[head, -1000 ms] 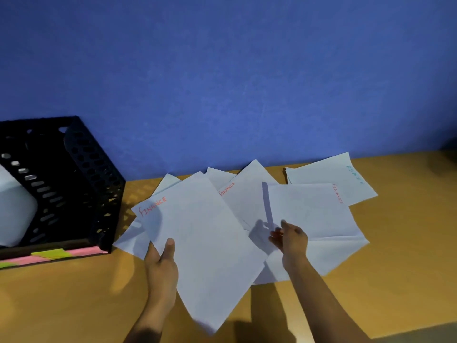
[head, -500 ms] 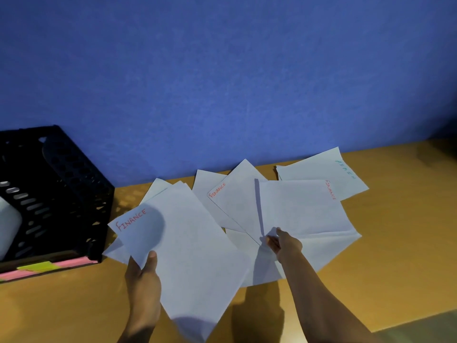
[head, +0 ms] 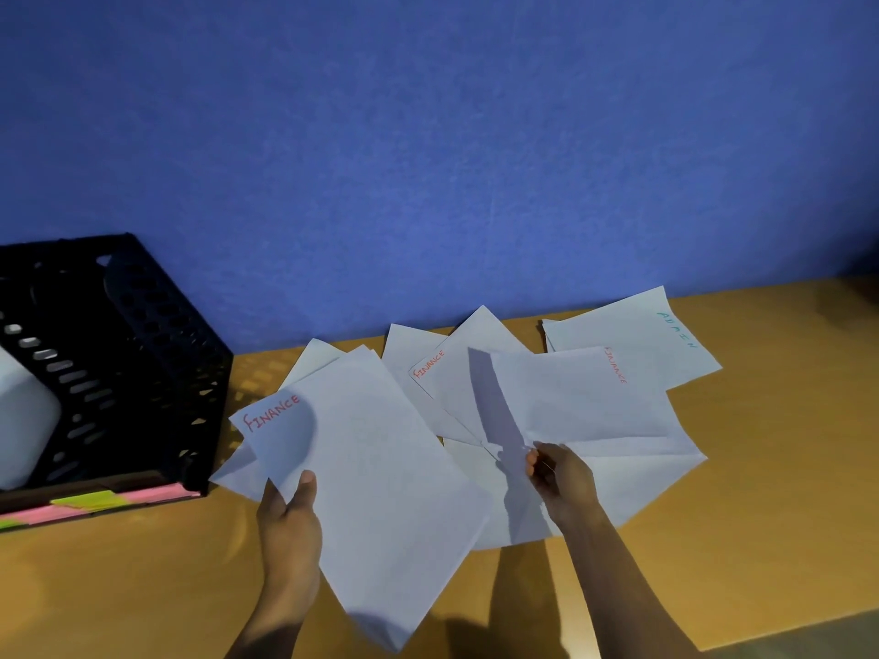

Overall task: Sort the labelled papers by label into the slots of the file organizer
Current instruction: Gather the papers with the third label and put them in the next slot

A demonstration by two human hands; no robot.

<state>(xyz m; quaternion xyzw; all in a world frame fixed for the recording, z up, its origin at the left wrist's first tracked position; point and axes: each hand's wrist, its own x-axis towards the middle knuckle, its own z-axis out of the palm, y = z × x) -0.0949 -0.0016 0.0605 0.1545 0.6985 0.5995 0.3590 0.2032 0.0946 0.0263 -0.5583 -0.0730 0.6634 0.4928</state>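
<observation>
My left hand [head: 290,520] grips the lower left edge of a white sheet marked FINANCE in red [head: 376,478], held just above the table. My right hand [head: 559,478] pinches the near left corner of a second FINANCE sheet [head: 585,397], whose corner is lifted off the pile. A third FINANCE sheet [head: 456,368] lies between them. Furthest right lies a sheet marked ADMIN in green [head: 637,335]. More white sheets lie fanned underneath. The black perforated file organizer [head: 157,354] stands at the left, with something white [head: 21,420] in one slot.
Pink and yellow-green sticky labels [head: 95,501] run along the organizer's front edge. The wooden table [head: 770,492] meets a blue wall [head: 428,159] right behind the papers. The table's front edge runs across the lower right corner.
My right hand closed on the corner of the second FINANCE sheet and raised it. My left hand drew its FINANCE sheet a little left and nearer to me.
</observation>
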